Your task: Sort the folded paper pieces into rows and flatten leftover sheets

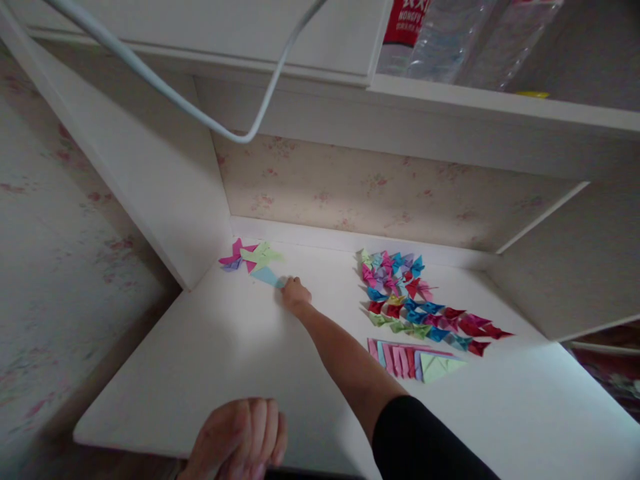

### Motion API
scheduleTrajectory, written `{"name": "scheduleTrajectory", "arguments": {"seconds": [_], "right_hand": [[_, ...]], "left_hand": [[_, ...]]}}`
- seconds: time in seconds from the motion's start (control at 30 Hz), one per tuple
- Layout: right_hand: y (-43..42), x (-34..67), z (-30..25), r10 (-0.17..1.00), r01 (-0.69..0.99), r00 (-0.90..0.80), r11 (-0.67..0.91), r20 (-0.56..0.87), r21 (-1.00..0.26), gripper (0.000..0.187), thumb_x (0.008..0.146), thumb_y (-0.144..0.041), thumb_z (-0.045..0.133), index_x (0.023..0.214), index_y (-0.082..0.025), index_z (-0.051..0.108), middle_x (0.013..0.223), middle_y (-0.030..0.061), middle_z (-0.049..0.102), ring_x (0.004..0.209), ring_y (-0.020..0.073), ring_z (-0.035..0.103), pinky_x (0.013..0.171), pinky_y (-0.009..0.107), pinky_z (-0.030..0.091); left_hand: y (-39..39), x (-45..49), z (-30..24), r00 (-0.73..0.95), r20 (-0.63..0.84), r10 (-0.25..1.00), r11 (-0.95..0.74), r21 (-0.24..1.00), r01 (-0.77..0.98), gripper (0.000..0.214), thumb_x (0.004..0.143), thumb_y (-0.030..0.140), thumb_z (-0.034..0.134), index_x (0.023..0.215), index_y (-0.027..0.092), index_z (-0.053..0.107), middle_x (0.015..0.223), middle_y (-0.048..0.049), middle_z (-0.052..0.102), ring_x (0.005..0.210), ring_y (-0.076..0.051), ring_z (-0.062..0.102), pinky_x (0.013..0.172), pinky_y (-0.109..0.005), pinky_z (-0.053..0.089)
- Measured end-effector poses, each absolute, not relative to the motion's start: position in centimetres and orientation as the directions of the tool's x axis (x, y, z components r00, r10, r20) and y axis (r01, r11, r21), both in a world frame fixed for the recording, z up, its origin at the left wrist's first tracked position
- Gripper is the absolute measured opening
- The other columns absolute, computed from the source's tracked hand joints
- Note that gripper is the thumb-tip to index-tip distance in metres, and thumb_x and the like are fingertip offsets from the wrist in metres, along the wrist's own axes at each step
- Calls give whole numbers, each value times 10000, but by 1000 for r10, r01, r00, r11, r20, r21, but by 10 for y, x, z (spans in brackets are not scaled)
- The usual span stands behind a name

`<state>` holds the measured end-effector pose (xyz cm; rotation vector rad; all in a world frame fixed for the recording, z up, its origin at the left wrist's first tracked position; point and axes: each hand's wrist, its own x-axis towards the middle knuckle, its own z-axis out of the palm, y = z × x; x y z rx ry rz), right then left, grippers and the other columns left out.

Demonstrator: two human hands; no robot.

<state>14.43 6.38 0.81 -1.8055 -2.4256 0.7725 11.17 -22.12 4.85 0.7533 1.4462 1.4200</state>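
Note:
My right hand (297, 294) reaches across the white tabletop, its fingers closed on the end of a light blue piece of paper (267, 276). The paper's other end lies by a small pile of folded paper: a pale green piece (261, 255) on top, a magenta piece (235, 253) and a purple piece (232, 265) at its left. Near the table's front edge, my left hand (245, 435) is closed with its fingers curled together. The inside of that hand is hidden, so I cannot see whether anything is in it.
On the right stand rows of small colourful folded-paper pieces (425, 310). A row of overlapping flat folded papers (407, 361) lies in front of them. A white cable (200, 117) hangs across the upper left. Plastic bottles (445, 40) rest on the shelf (500, 107) above.

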Motion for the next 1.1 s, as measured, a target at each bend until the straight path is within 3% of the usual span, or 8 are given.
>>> {"name": "scheduleTrajectory", "arguments": {"seconds": [0.13,0.27,0.37,0.5,0.63,0.73,0.9,1.1], "right_hand": [[67,147,11,886,870,-348,184,-306,-458,300,880,-216,495,1174,-158,509,1262,178,506,1058,284,607,822,407,500],[59,165,15,878,798,-405,203,-255,-567,238,896,-233,475,1120,-160,511,1248,167,531,1069,267,597,866,406,475],[44,189,15,870,704,-445,195,-212,-683,164,911,-262,469,1042,-184,527,1090,104,636,994,219,626,841,350,482],[18,233,14,864,546,-467,114,-188,-830,186,933,-234,400,1091,-197,491,957,28,691,805,114,664,716,230,503],[-10,287,15,883,278,-430,-71,-190,-958,372,888,-272,450,1248,-178,449,945,34,689,750,120,663,689,253,515],[-30,333,17,897,47,-401,-183,-186,-982,300,815,-345,558,1045,-163,622,810,17,673,685,135,624,687,278,493],[-68,406,20,915,118,-354,-159,-191,-980,215,828,-343,537,794,-170,660,703,-1,619,689,143,569,684,265,435],[-104,443,26,916,386,-375,13,-143,-923,228,908,-331,481,955,-204,663,846,22,656,778,176,582,704,273,429]], "left_hand": [[-183,138,28,-385,-266,884,196,958,-211,567,747,651,510,404,249,306,416,16,327,440,-142,367,515,-333,410],[-183,147,-12,-413,-323,852,311,945,-97,586,706,706,522,422,228,337,411,38,335,445,-131,409,517,-285,384],[-186,149,-25,-411,-342,845,360,932,-36,571,722,697,515,448,217,372,427,38,376,457,-129,433,522,-268,381],[-177,153,-15,-386,-341,857,356,934,-35,514,749,622,540,482,208,394,440,48,385,453,-120,439,513,-251,383],[-159,158,6,-329,-366,870,328,930,-167,417,751,559,571,594,198,437,523,69,411,439,-94,426,473,-235,407],[-145,166,15,-266,-389,882,325,911,-254,367,753,550,582,766,189,513,664,57,488,454,-84,459,461,-244,449],[-129,186,12,-143,-351,925,325,929,-174,489,795,590,534,1075,189,543,834,2,550,474,-89,491,357,-212,383],[-133,223,0,-129,-259,957,265,964,32,391,831,539,546,908,165,632,654,8,564,461,-77,443,409,-185,345]]}}
